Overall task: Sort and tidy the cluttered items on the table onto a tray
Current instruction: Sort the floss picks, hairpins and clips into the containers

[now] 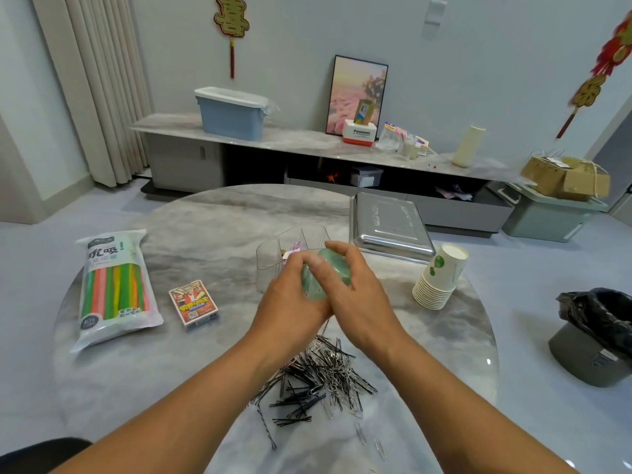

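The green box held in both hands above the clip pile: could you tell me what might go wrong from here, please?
1. The green box is gripped by the left hand and right hand right beside the clear organizer; a jerk could knock it over.
2. The clips and hairpins lie loose below; a dropped box may scatter them.
3. The paper cups lie tilted near the table edge and could roll off.

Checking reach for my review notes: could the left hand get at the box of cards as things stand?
Probably not right away: the left hand grips a green translucent thing together with the right hand. The box of cards lies in the open to its left.
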`<state>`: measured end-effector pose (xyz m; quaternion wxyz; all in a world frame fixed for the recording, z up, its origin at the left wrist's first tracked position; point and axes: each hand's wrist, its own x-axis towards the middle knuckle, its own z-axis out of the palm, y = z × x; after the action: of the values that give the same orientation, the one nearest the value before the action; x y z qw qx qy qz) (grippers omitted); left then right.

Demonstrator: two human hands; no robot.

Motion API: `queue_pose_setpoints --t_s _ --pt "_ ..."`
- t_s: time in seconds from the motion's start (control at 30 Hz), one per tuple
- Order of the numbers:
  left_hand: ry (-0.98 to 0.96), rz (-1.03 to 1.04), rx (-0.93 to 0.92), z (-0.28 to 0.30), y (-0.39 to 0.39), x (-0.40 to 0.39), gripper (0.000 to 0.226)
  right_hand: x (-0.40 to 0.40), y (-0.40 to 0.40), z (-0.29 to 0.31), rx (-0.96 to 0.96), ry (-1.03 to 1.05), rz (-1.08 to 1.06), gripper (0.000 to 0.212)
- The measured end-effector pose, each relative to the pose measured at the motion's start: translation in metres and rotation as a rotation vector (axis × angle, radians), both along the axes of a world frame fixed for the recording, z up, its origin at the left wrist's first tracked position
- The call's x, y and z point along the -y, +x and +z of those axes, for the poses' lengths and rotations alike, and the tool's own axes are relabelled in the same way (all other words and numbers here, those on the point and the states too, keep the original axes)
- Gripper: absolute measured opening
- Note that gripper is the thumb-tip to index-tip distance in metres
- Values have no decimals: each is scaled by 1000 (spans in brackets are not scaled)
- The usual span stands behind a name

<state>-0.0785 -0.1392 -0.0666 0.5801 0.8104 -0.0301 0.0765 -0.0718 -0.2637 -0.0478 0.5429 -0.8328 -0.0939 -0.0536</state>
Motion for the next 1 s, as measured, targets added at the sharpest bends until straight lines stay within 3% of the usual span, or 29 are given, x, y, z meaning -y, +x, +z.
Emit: queue_pose_setpoints --t_s 0.1,0.2,0.5,0.7,0.9,1.0 --pt "22 19 16 1 -1 0 52 -5 1 -4 33 83 -65 59" --pt "88 28 41 -1 -1 2 71 -7 4 -2 20 196 -108 49" --pt "130 76 43 -3 5 -5 72 4 6 4 25 -4 49 37" --pt "166 30 73 -3 6 -7 73 7 5 4 27 -67 115 55" --pt "129 25 99 0 6 -7 73 5 6 0 39 -13 118 60" --pt "167 17 123 2 4 -10 75 9 8 0 26 -106 183 56"
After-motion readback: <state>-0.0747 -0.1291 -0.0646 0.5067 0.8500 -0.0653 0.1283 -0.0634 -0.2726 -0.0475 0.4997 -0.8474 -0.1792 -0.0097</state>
